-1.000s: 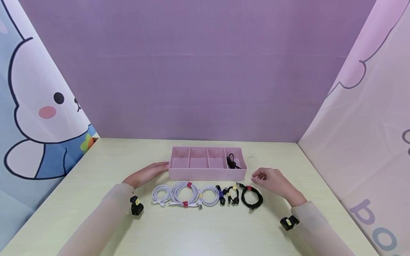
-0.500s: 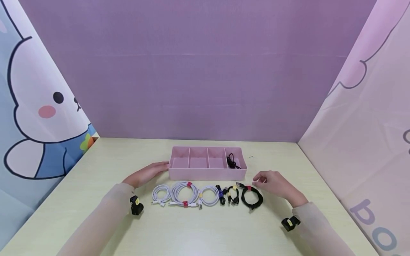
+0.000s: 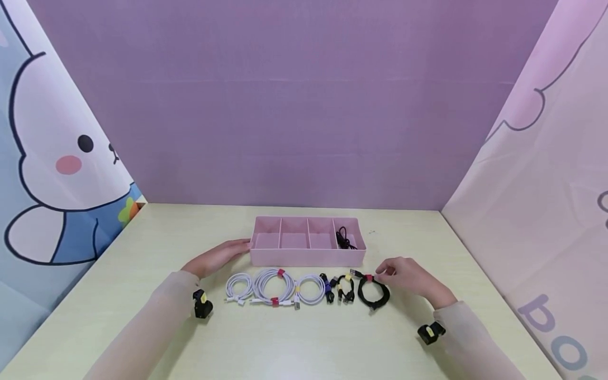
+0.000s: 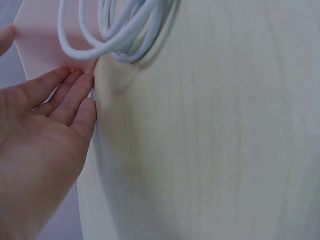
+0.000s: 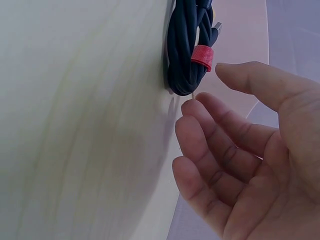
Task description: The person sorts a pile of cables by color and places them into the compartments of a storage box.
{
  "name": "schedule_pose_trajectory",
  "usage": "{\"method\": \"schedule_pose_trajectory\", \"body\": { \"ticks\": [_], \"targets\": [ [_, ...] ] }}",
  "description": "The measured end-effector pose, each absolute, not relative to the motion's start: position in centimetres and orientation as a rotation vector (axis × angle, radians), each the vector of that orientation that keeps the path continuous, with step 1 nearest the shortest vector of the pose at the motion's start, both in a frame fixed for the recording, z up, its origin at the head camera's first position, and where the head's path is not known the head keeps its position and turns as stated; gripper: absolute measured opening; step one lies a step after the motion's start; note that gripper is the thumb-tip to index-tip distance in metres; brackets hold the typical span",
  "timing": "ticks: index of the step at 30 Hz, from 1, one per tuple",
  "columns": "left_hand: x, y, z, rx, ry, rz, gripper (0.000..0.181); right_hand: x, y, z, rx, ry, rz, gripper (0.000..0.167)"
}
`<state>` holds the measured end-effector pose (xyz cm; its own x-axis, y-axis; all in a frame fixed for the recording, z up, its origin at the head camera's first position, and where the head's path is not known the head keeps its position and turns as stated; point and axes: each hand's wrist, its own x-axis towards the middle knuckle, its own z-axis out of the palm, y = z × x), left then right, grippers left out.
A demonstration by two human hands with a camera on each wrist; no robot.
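My left hand (image 3: pixel 217 258) reaches to the left end of the pink divided box (image 3: pixel 306 258), and its straight fingers touch the end wall. In the left wrist view, a coiled white cable (image 4: pixel 85 53) lies beside those fingers. My right hand (image 3: pixel 412 277) is at the right side of a coiled black cable (image 3: pixel 374 306) with a red strap (image 5: pixel 202 56). Seen from the right wrist, thumb and loosely bent fingers are apart, just short of the coil, with nothing between them. Another black cable (image 3: pixel 342 240) sits in the box's rightmost compartment.
Left of the black coil, a row lies before the box: a small black cable with yellow ties (image 3: pixel 351 296), a black bundle with a blue tie (image 3: pixel 328 287), and white coils, one with red straps (image 3: pixel 274 302). A purple panel (image 3: pixel 294 116) stands behind the table (image 3: pixel 304 343).
My right hand has moved slightly down and nearer to the black coil with the red strap. The left hand stays at the box; the cables have not moved.
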<state>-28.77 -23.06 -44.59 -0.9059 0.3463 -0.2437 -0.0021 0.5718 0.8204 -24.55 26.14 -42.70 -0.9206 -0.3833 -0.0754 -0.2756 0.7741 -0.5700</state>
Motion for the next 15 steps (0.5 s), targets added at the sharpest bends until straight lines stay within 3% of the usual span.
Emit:
{"method": "schedule_pose_trajectory", "body": {
  "ticks": [15],
  "targets": [
    [-28.93,-23.02,-44.60,0.273,2.416,1.280,0.071,-24.28,26.31,-43.07,-0.520,2.744,-0.850,0.017]
  ]
}}
